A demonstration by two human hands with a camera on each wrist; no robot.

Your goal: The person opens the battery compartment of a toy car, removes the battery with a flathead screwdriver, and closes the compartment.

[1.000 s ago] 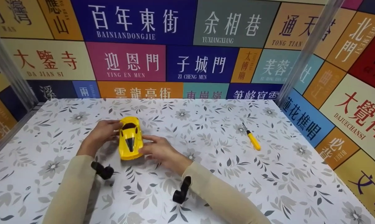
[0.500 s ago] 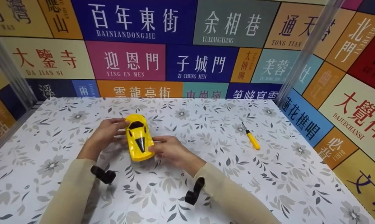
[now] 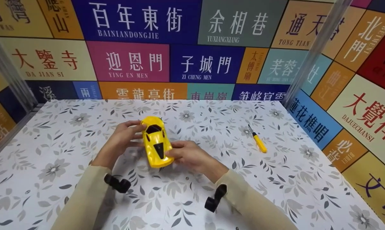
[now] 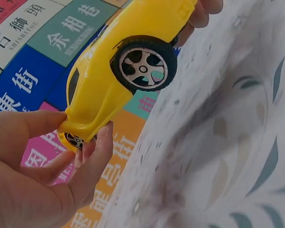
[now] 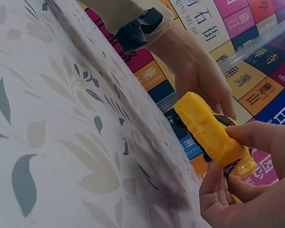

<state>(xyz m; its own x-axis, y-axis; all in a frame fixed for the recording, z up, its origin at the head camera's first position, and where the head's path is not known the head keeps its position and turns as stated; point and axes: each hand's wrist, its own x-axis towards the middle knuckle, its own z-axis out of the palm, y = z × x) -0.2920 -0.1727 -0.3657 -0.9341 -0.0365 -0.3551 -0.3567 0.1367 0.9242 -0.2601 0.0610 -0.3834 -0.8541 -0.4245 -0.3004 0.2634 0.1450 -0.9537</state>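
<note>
A yellow toy car with dark windows is held up between both hands, above the table on the left of the head view. My left hand pinches its far end, thumb on the bodywork and fingers beneath. At the near end, my right hand grips the opposite side between thumb and fingers. The left wrist view shows a black-tyred wheel with a silver hub, and the table surface lies apart from the car. In the right wrist view, the car's end faces the camera.
A screwdriver with a yellow handle lies on the right part of the table. White floral cloth covers the tabletop. Colourful sign-printed walls stand along its back and sides, with clear strips at the corners.
Both hands have carried the toy car to the right across the head view, and the car has turned slightly. The screwdriver stays in place.
</note>
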